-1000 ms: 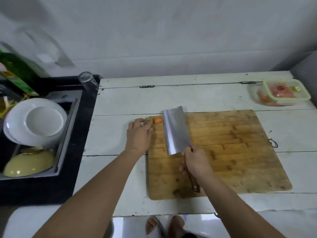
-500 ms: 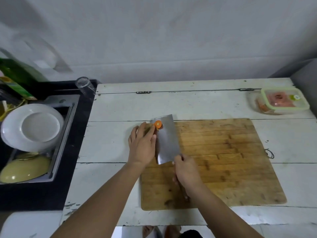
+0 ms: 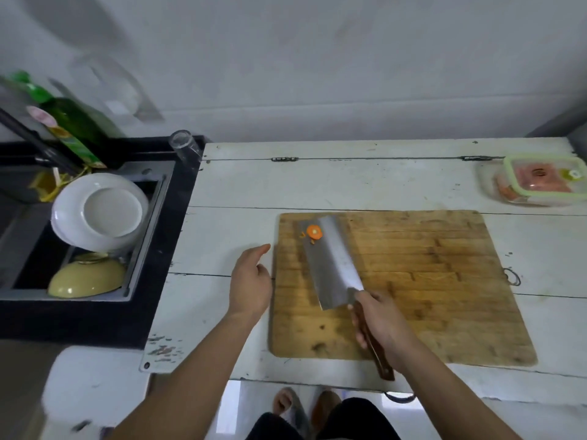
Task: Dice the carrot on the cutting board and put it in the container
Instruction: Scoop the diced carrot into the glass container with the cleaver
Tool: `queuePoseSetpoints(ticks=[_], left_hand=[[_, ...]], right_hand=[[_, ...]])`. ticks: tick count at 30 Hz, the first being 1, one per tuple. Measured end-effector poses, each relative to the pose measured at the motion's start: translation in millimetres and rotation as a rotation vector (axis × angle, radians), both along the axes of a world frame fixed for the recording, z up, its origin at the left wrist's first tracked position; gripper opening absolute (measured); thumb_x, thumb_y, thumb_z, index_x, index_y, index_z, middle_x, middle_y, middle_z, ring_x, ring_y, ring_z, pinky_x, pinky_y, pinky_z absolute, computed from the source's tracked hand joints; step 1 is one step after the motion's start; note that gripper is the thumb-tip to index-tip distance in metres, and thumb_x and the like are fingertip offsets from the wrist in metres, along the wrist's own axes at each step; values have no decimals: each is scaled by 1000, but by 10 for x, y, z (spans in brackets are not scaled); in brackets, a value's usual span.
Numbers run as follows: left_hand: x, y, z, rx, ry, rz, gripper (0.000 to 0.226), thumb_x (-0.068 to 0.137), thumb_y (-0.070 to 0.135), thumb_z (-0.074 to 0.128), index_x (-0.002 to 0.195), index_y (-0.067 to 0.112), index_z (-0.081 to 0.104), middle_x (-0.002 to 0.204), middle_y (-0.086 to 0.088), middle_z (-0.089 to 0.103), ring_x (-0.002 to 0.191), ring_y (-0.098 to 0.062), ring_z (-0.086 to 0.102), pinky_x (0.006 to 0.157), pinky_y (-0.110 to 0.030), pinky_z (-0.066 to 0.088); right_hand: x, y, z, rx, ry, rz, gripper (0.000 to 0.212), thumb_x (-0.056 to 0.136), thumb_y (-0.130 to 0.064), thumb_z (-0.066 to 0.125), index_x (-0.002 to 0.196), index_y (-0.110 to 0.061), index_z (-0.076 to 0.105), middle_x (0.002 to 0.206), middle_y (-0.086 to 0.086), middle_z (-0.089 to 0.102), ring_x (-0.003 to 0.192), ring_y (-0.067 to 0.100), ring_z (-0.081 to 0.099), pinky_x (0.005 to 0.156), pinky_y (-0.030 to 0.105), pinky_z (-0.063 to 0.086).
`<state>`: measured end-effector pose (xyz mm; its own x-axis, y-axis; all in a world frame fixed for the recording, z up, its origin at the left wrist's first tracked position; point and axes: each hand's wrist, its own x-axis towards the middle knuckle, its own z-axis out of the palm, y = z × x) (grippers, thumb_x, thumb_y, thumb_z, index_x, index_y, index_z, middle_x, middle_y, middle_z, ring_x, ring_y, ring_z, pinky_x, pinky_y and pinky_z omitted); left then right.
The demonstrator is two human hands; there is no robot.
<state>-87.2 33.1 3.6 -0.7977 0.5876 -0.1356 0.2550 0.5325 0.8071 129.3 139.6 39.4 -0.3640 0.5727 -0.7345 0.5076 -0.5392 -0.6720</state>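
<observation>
- Apparently the dicing is nearing its end: one small orange carrot slice (image 3: 314, 231) is riding on the flat steel cleaver blade (image 3: 330, 258) over the wooden cutting board (image 3: 428, 281), while the lidded green-rimmed plastic container (image 3: 540, 182), well apart, is already holding orange pieces.
- The right hand (image 3: 379, 322) is wrapping its fingers around the cleaver's handle.
- The left hand (image 3: 251, 281), half a second ago pressing beside the slice, is now hovering off the board, fingers loosely together, holding nothing.

The white plank desk (image 3: 365, 182) carried a wooden cutting board (image 3: 428, 281) near its front and a green-rimmed lidded container (image 3: 541, 182) at its far right corner.
</observation>
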Motion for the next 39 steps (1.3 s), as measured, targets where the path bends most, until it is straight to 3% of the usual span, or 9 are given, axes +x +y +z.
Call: queuePoseSetpoints(ticks=[9,14,18,21,25,29,32,34,39], left_hand=[[259,-670,51,149,-17,33,54,94,-13,39,128,19,66,125,8,64,119,-9,58,110,-28,43],[265,-1736,-31,239,41,-6,58,89,-18,38,124,19,67,118,11,64,116,-8,61,105,-32,48],[125,-2880,-142,277,85,-63,59,84,-20,44,122,20,67,118,7,64,114,-8,61,102,-20,45],[38,-3863,-202,186,232,-179,61,82,-19,46,129,15,64,130,4,57,119,-5,53,107,-17,39],[1,-4951,-335,-83,604,-439,89,74,-17,55,155,15,38,162,-8,33,150,-25,31,122,-39,29],[43,-5434,-483,-416,834,-816,105,82,-6,59,164,21,-1,168,-13,-15,155,-34,-12,120,-44,-12],[3,-5620,-701,-530,846,-835,96,89,-3,50,163,21,-6,159,-10,-32,146,-31,-32,112,-42,-25],[-44,-5759,-927,-598,823,-836,92,89,-5,41,162,19,-10,158,-11,-34,145,-31,-35,114,-43,-26],[-270,-6089,-1551,-597,796,-826,88,83,-6,29,157,9,-15,170,-14,-7,157,-32,-5,120,-40,-16]], right_hand=[[218,-778,240,43,17,97,28,102,-20,45,85,-3,59,62,14,51,45,24,44,42,29,35],[118,-1784,310,163,29,139,32,102,-15,41,76,-3,53,55,18,49,40,24,40,44,29,33],[54,-2893,84,135,68,52,30,102,-18,43,79,-2,55,59,18,51,41,24,41,44,32,31],[66,-3753,-72,101,56,48,31,101,-20,44,80,-2,57,59,16,53,42,25,41,42,29,33],[64,-4673,-155,30,37,101,32,105,-19,41,85,1,57,60,14,54,41,25,42,42,29,33],[-30,-5238,-431,-18,3,183,31,105,-18,43,79,-4,54,61,16,53,39,23,41,41,29,30],[-145,-5446,-642,-70,-38,239,30,102,-17,45,76,-6,54,62,16,52,40,22,41,43,30,29],[-249,-5527,-779,-77,-80,296,28,102,-16,45,78,-5,55,62,15,51,40,22,41,42,29,29],[-519,-5719,-1183,-140,-113,349,26,101,-17,45,84,-2,58,64,13,49,44,21,41,41,28,29]])
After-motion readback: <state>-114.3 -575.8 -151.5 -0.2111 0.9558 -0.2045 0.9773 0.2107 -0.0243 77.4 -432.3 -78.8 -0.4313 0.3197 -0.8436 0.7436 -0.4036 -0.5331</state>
